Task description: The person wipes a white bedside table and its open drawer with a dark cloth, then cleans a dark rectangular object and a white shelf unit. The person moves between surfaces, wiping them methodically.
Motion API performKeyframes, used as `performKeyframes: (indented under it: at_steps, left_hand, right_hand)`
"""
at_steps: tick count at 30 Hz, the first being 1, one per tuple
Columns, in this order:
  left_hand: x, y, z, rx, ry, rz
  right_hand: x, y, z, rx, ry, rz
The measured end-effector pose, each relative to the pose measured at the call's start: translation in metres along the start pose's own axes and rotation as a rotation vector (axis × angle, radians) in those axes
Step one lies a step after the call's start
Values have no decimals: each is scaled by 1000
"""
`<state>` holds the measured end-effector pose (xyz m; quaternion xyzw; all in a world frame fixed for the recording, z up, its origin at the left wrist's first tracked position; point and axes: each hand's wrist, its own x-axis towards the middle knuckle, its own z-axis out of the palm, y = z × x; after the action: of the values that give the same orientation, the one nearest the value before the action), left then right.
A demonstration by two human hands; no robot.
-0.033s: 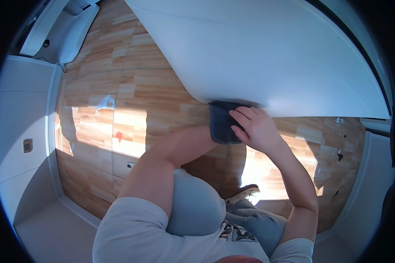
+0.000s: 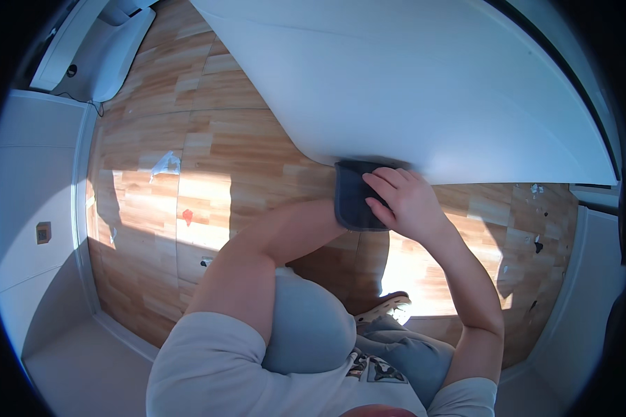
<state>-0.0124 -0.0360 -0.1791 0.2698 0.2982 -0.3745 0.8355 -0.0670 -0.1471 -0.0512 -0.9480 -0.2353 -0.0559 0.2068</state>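
Observation:
A dark grey-blue cloth with rounded, stitched edges lies beside the lower edge of a large white curved panel. My right hand grips its right side, with bent fingers on top and the thumb lower down. From the left, my left forearm reaches to the cloth's near left edge. Beyond that, the cloth hides my left hand and its fingers.
Wood-look flooring spreads below, with a white scrap and a red scrap on it. Pale walls stand on either side, one with a small square outlet. A white fixture stands at the far left.
The cloth's left edge has shifted slightly right, and its lower edge is slightly lower. My right hand stays on it, nearly in the same place.

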Motion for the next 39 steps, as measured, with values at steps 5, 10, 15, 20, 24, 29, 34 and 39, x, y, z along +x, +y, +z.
performKeyframes:
  at_steps: [5,10,15,20,24,29,34,39]
  left_hand:
    - [-15,16,8,154,-51,44]
    - [-52,67,22,310,-172,108]
    - [-83,41,41,361,-207,96]
    - [-73,-2,53,382,-194,66]
    - [-79,3,53,446,-196,74]
    - [-87,8,58,586,-220,154]
    - [-93,34,85,982,-361,457]
    - [-103,36,105,1178,-519,887]
  right_hand:
    - [-18,9,-10,26,42,60]
    - [-36,20,-1,30,98,67]
    - [-28,24,1,32,459,-44]
    - [-8,4,-20,14,629,-146]
    - [-17,-21,-19,-124,473,-247]
    - [-22,0,-14,-56,509,-96]
    - [-44,32,-26,-513,588,-59]
    - [-51,43,-51,-592,815,46]
